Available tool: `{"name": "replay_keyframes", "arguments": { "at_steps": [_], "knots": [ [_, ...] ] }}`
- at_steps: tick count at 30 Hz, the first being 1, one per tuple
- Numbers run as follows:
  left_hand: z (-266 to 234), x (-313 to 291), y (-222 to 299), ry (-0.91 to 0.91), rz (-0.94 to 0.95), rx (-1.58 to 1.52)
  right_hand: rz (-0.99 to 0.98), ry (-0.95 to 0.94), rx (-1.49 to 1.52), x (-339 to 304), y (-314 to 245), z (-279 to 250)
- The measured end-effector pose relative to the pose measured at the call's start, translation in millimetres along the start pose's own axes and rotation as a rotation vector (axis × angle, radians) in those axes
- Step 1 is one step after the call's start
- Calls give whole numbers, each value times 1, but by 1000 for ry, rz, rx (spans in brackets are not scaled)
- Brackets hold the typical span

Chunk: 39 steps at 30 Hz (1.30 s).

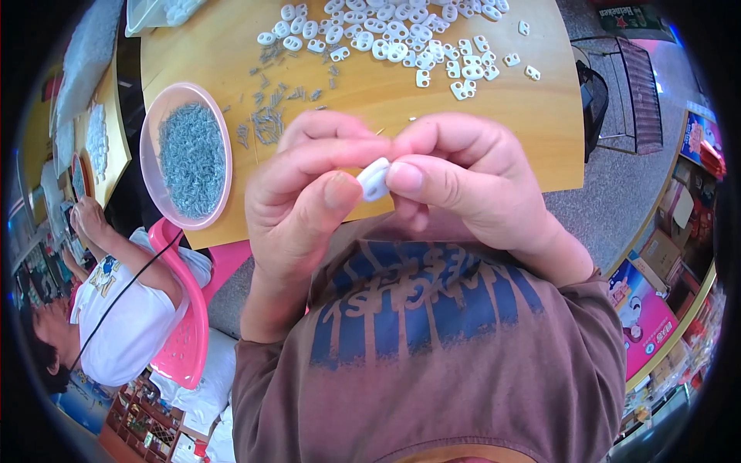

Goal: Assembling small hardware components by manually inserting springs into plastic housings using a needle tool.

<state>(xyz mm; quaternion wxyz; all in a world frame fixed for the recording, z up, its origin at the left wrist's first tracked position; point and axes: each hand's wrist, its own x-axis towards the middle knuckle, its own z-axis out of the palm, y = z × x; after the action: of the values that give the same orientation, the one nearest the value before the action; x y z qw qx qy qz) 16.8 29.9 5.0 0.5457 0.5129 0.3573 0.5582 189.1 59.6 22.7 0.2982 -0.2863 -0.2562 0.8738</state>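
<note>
Close in front of my chest, a small white plastic cord lock (374,180) with holes is pinched between both hands. My left hand (305,181) grips its left side with thumb and bent fingers. From the other side, the thumb of my right hand (471,174) presses on it, the fingers curled behind. A thin gold-coloured sliver shows above the fingertips; what it belongs to is hidden. Beyond my hands, small metal springs (266,123) lie loose on the table. Many white two-hole pieces (397,31) are heaped along its far side.
A pink bowl (225,170) full of small springs stands at the left of the wooden table (532,116). A clear tub (147,17) sits at the far left corner. On the left, another person (127,309) sits on a pink chair (185,351). A dark wire rack (637,96) stands at right.
</note>
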Motion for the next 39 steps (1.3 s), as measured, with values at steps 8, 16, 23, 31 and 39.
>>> {"name": "replay_keyframes", "arguments": {
  "at_steps": [8, 16, 23, 31, 39],
  "knots": [
    [9, -9, 7, 144, -112, -175, -941, -41, -1041, 10, -3, -7],
    [7, -11, 4, 137, -43, -98, -1043, -51, -1067, 12, 4, -7],
    [5, -13, 5, 86, 8, -3, -912, -87, -900, 9, 4, -5],
    [7, -12, 5, 82, -6, 3, -813, -108, -809, 9, 6, -11],
    [8, -10, 3, 96, -22, -45, -803, -119, -781, 10, 6, -13]
  ]
}}
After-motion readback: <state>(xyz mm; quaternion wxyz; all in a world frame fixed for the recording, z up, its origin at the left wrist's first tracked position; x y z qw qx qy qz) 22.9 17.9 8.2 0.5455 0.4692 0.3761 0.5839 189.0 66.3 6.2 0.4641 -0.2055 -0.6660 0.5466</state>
